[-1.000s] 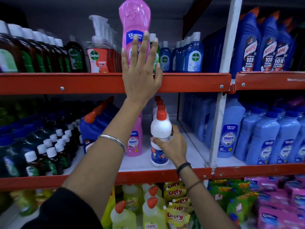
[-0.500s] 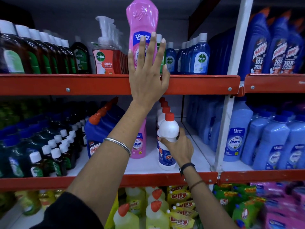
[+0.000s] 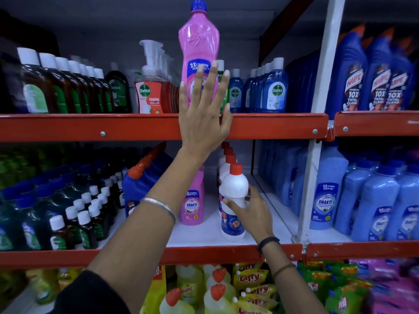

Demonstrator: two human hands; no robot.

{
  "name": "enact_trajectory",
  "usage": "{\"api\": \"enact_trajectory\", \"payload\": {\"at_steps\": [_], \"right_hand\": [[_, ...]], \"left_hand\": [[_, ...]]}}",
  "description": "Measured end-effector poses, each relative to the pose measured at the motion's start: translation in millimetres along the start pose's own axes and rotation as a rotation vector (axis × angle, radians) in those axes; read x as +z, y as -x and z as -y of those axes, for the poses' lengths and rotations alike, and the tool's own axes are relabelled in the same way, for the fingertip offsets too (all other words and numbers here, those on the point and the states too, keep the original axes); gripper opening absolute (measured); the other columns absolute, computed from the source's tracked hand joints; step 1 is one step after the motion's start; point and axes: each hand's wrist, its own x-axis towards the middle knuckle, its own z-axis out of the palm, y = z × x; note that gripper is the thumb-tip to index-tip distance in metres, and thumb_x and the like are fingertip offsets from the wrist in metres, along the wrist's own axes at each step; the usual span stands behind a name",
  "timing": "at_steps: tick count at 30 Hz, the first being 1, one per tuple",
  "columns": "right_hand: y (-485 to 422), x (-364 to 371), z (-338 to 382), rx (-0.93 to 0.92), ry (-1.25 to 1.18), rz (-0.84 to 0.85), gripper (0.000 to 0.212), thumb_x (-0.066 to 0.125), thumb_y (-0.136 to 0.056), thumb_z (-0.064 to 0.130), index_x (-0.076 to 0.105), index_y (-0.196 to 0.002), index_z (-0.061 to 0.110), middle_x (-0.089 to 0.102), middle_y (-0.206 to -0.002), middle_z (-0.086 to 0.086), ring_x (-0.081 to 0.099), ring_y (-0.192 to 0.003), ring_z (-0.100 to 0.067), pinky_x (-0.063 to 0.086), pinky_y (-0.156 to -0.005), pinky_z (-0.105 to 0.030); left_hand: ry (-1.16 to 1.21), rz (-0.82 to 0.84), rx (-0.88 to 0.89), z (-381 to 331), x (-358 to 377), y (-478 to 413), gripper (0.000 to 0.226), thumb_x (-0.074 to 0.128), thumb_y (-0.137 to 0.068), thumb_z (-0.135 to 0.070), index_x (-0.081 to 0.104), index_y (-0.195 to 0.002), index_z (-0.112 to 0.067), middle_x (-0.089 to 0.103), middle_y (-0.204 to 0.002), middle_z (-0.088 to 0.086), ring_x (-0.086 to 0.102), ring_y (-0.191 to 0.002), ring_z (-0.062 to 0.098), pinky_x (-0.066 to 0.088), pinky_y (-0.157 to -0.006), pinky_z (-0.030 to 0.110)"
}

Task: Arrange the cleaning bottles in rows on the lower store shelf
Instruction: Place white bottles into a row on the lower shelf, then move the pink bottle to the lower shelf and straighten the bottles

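A tall pink bottle (image 3: 199, 46) with a blue cap stands at the front edge of the upper shelf. My left hand (image 3: 204, 118) lies flat against its label, fingers spread, the thumb at the red shelf rail. On the lower shelf (image 3: 204, 234) a white bottle (image 3: 234, 184) with a red cap stands at the front of a row of like bottles (image 3: 229, 155). My right hand (image 3: 251, 211) grips it around the waist. A smaller pink Shakti bottle (image 3: 192, 207) stands just left of it, partly hidden by my left forearm.
Small dark bottles (image 3: 90, 211) and blue Harpic bottles (image 3: 140, 177) fill the lower shelf's left side. Light blue Shakti bottles (image 3: 326, 196) stand beyond the white upright post (image 3: 308, 177). Dettol bottles (image 3: 272, 87) line the upper shelf. Yellow bottles and pouches sit below.
The view has tilted up a little, so the pink bottle's blue cap now shows. Both hands stay on the same bottles; the white bottle stands at the front of its row.
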Motion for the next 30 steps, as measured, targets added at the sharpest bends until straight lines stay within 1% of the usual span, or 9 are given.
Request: {"api": "enact_trajectory", "payload": {"at_steps": [3,8,12,15,19,21,24,27,30], "right_hand": [[4.0,-20.4,17.2,-0.051,0.058,-0.1,0.076,0.069,-0.071,0.054,0.04,-0.131,0.016,0.054,-0.132,-0.005,0.053,-0.115,-0.025,0.046,-0.078,-0.033],[0.7,-51.5,98.9,-0.436,-0.256,-0.398,0.033,0.066,-0.082,0.029,0.055,-0.11,0.017,0.063,-0.105,-0.001,0.06,-0.1,-0.014,0.051,-0.086,-0.038],[-21.2,-55.7,165.7,-0.635,-0.265,-0.501,0.03,0.064,-0.082,0.027,0.056,-0.106,0.011,0.062,-0.099,-0.003,0.059,-0.095,-0.016,0.048,-0.085,-0.029],[-54.8,-51.1,206.7,-0.555,-0.084,-0.496,0.06,0.067,-0.075,0.043,0.047,-0.12,0.009,0.054,-0.112,-0.009,0.05,-0.102,-0.018,0.037,-0.081,-0.02],[-95.5,-42.6,242.6,-0.349,0.165,-0.449,0.104,0.065,-0.06,0.072,0.031,-0.13,0.003,0.043,-0.127,-0.018,0.043,-0.116,-0.034,0.04,-0.089,-0.041],[-104.5,-38.7,252.5,-0.302,0.188,-0.455,0.104,0.065,-0.055,0.075,0.035,-0.123,0.003,0.047,-0.123,-0.018,0.048,-0.111,-0.034,0.044,-0.079,-0.04],[-107.9,-36.0,259.1,-0.302,0.199,-0.493,0.092,0.066,-0.054,0.072,0.043,-0.113,0.005,0.054,-0.114,-0.014,0.054,-0.102,-0.033,0.035,-0.063,-0.035],[-104.6,-42.6,257.1,-0.309,0.123,-0.517,0.083,0.064,-0.054,0.071,0.049,-0.104,0.007,0.058,-0.105,-0.011,0.058,-0.095,-0.033,0.035,-0.063,-0.034],[-96.0,-55.5,250.5,-0.308,-0.052,-0.539,0.078,0.065,-0.051,0.068,0.051,-0.103,0.011,0.061,-0.102,-0.006,0.061,-0.089,-0.029,0.048,-0.069,-0.037]], "left_hand": [[0.005,-0.001,-0.021,20.3,-3.9,7.8,0.06,0.039,-0.095,-0.038,0.027,-0.152,-0.022,0.023,-0.16,0.005,0.017,-0.149,0.025,0.013,-0.12,0.054],[-0.008,-0.003,-0.072,63.7,-14.9,14.9,0.062,0.032,-0.097,-0.046,0.023,-0.153,-0.022,0.021,-0.161,0.004,0.014,-0.15,0.023,0.009,-0.119,0.051],[-0.029,-0.002,-0.116,93.7,-20.0,23.4,0.064,0.031,-0.095,-0.048,0.022,-0.153,-0.022,0.02,-0.161,0.004,0.011,-0.15,0.022,0.012,-0.119,0.055],[-0.057,-0.002,-0.096,103.2,-20.5,28.5,0.063,0.029,-0.095,-0.049,0.023,-0.153,-0.022,0.02,-0.162,0.003,0.013,-0.15,0.023,0.014,-0.118,0.056],[-0.093,-0.018,-0.083,108.4,-18.3,33.6,0.063,0.025,-0.096,-0.051,0.02,-0.154,-0.024,0.018,-0.162,0.002,0.012,-0.15,0.022,0.014,-0.118,0.055],[-0.112,-0.021,-0.08,110.4,-17.5,35.6,0.063,0.024,-0.097,-0.052,0.019,-0.154,-0.024,0.018,-0.162,0.002,0.012,-0.15,0.022,0.013,-0.117,0.054],[-0.131,-0.017,-0.073,114.7,-17.9,39.8,0.064,0.022,-0.097,-0.054,0.021,-0.153,-0.023,0.021,-0.161,0.003,0.014,-0.15,0.023,0.012,-0.117,0.053],[-0.135,-0.004,-0.057,121.0,-19.6,44.9,0.066,0.025,-0.096,-0.054,0.024,-0.153,-0.02,0.023,-0.161,0.004,0.015,-0.149,0.023,0.013,-0.117,0.054],[-0.135,0.008,-0.056,122.8,-20.7,46.2,0.067,0.023,-0.096,-0.055,0.025,-0.152,-0.019,0.023,-0.161,0.005,0.015,-0.149,0.024,0.014,-0.118,0.055]]}}
